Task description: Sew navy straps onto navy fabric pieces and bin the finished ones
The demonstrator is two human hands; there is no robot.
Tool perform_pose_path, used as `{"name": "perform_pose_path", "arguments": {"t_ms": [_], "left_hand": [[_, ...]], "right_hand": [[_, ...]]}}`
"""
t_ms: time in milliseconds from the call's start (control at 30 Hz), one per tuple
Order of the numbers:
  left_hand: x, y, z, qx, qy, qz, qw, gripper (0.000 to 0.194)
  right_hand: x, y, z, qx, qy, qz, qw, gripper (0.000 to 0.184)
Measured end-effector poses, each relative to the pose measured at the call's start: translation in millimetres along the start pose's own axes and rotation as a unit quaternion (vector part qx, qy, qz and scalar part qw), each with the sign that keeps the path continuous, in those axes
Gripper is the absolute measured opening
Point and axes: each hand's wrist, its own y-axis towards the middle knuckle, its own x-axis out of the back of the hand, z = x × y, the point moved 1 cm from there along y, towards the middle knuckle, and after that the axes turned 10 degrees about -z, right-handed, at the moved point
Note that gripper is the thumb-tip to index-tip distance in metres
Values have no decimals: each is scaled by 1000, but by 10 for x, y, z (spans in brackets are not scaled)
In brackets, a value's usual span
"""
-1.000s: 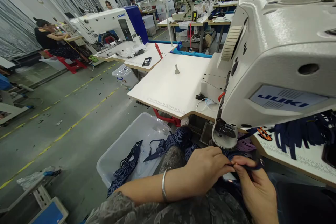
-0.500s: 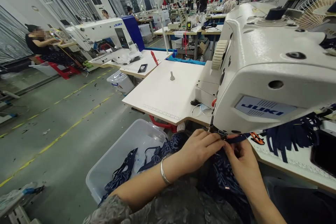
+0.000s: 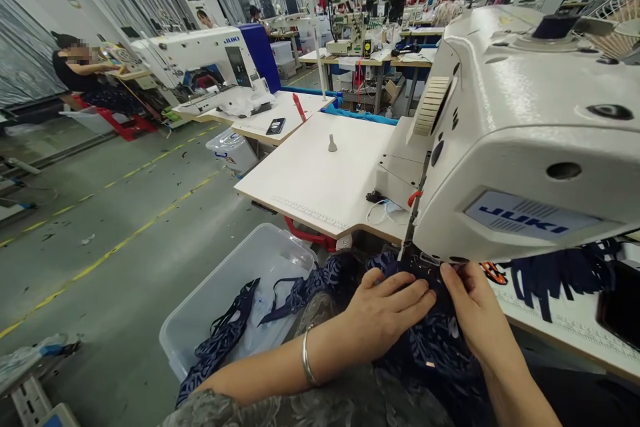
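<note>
A navy patterned bra (image 3: 440, 340) lies in my lap and runs up under the head of the white sewing machine (image 3: 510, 140). My left hand (image 3: 390, 310) rests on it with fingers stretched out, just below the needle area. On the other side, my right hand (image 3: 475, 300) pinches the bra's edge between thumb and fingers, close to the presser foot. My fingers and the machine head partly hide the stitching spot. More navy bra pieces (image 3: 235, 320) hang over and into a clear plastic bin (image 3: 200, 300) at my left.
The white table (image 3: 320, 173) carries a small grey peg-like piece (image 3: 333, 143). To the right are navy strips (image 3: 560, 273), orange-handled snips (image 3: 493, 273) and a dark phone-like object (image 3: 620, 303). Another sewing machine (image 3: 200, 53) stands beyond, and a person (image 3: 83, 70) sits far left.
Both hands first worked a small piece together in front of the machine, then moved up to the needle area. Now they are apart, with the left flattened on the bra and the right pinching its edge.
</note>
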Motion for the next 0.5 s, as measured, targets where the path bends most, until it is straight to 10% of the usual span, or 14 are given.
{"name": "perform_pose_path", "arguments": {"t_ms": [500], "left_hand": [[-59,163,-12,63,23,-9,998,36]], "right_hand": [[-36,419,45,160,-167,-23,973,30]]}}
